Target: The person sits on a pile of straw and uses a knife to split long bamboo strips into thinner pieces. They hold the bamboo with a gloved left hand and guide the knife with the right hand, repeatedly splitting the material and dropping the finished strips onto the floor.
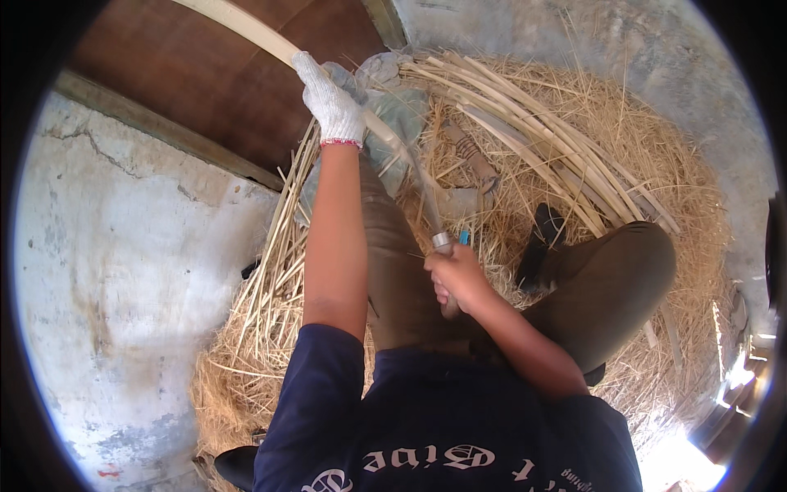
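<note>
My left hand (332, 102), in a white knitted glove, is closed round a long pale strip of split bamboo (246, 26). The strip runs from the top left, through the glove and down above my leg. Bare and closed, my right hand (461, 277) grips a knife (430, 201) by its wooden handle, which has a metal collar. Its blade points away from me and meets the strip's near end; whether it bites into the strip I cannot tell. A small blue thing (465, 238) shows beside the collar.
Bamboo strips (566, 148) lie in a bundle at the right, on a heap of shavings (672, 180). Thinner sticks (270, 271) lean at the left by the wall (139, 246). Ahead are greenish sheeting (402, 115), a ridged brown piece (471, 156) and a brown panel (221, 90).
</note>
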Motion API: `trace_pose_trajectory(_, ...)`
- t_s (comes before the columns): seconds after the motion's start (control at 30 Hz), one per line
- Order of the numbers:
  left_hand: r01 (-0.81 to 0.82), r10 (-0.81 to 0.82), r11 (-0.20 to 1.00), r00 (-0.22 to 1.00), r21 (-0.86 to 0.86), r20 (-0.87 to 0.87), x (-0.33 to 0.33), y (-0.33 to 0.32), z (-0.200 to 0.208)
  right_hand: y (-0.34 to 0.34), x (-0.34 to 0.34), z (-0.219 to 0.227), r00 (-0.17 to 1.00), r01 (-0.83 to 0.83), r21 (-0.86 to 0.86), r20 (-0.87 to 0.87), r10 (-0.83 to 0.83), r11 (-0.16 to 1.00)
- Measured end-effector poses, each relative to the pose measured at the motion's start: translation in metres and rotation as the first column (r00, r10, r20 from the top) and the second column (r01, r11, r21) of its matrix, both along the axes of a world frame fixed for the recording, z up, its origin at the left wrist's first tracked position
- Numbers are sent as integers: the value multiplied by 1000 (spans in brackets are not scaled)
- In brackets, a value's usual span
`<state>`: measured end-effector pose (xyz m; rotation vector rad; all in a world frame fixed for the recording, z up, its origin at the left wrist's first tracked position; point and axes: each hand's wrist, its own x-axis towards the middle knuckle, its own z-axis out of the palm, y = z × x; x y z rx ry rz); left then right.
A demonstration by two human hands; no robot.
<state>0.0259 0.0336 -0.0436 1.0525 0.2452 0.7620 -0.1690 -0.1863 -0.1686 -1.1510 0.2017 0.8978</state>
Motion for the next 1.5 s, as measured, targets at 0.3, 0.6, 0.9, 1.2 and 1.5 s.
trace_pose_trajectory(0.3, -31, 31, 999, 1000, -23, -6, 2, -10, 3, 6, -5, 10, 957, 180, -83, 243, -156, 980)
trace_pose_trajectory(0.6, -10, 10, 999, 1000, -37, -6, -12, -1, 5, 4, -6, 16, 925, 204, -132, 352, -147, 970)
trace_pose_trajectory(0.9, -196, 193, 979, 980, -64, -42, -3, -5, 8, 6, -11, 20, 938, 171, -144, 327, -116, 975)
trace_pose_trajectory(1.2, -271, 266, 959, 961, -82, -68, 9, -1, 1, 3, -7, 16, 945, 128, -197, 323, -59, 972)
trace_pose_trajectory(1.5, -315, 307, 946, 947, -78, -97, 7, -5, 1, 5, -16, 17, 943, 88, -248, 334, 0, 965)
